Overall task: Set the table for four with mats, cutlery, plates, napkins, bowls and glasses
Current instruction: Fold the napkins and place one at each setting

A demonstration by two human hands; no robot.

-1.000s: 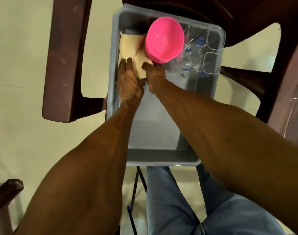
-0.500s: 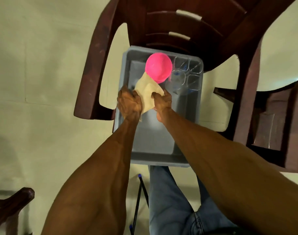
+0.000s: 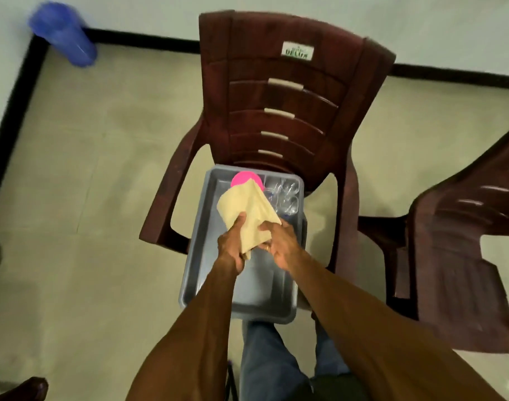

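Observation:
A grey plastic tub (image 3: 199,256) rests on the seat of a dark brown plastic chair (image 3: 288,91). Above the tub I hold a bundle of beige napkins (image 3: 247,209) with both hands. My left hand (image 3: 231,246) grips its lower left side with the thumb on top. My right hand (image 3: 279,244) pinches its lower right edge. Behind the napkins, at the tub's far end, a pink bowl (image 3: 241,178) is partly hidden. Clear glasses (image 3: 286,195) stand to its right in the tub's far right corner.
A second brown chair (image 3: 461,250) stands close on the right. A blue cylindrical container (image 3: 63,39) stands on the tiled floor at the far left corner, by the black skirting. My jeans-clad legs are below the tub. A dark chair arm (image 3: 24,387) shows at the bottom left.
Both hands have lifted the napkins up out of the tub. My head has risen and drawn back, so the chair back and floor have come into view.

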